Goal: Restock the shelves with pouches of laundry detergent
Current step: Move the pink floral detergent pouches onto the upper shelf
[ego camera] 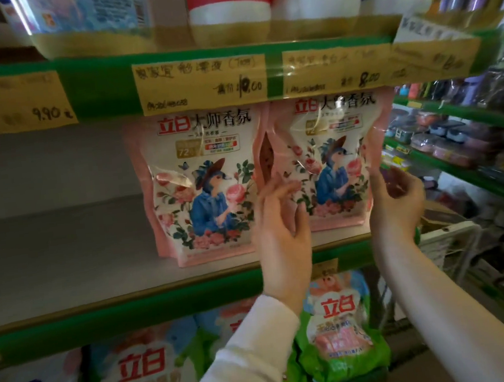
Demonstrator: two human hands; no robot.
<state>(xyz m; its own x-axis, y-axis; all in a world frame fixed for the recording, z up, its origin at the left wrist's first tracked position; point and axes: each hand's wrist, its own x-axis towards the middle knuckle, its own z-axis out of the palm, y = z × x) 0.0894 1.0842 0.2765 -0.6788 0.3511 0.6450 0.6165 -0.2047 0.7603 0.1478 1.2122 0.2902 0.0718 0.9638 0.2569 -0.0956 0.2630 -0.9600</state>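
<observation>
Two pink detergent pouches with a flower and blue-coated figure print stand upright side by side on the middle shelf [65,248]. The left pouch [200,183] stands free. The right pouch [333,158] sits between my hands. My left hand [281,222] is in front of its left edge with fingers loosely spread. My right hand [396,198] is at its right edge, fingers slightly curled. Whether either hand touches the pouch is unclear.
The shelf's green front rail [133,313] carries yellow price tags [200,82] above. Red and white bottles [272,4] stand on the top shelf. Green and pink detergent bags [338,330] fill the shelf below. A second shelving run [455,146] extends at right.
</observation>
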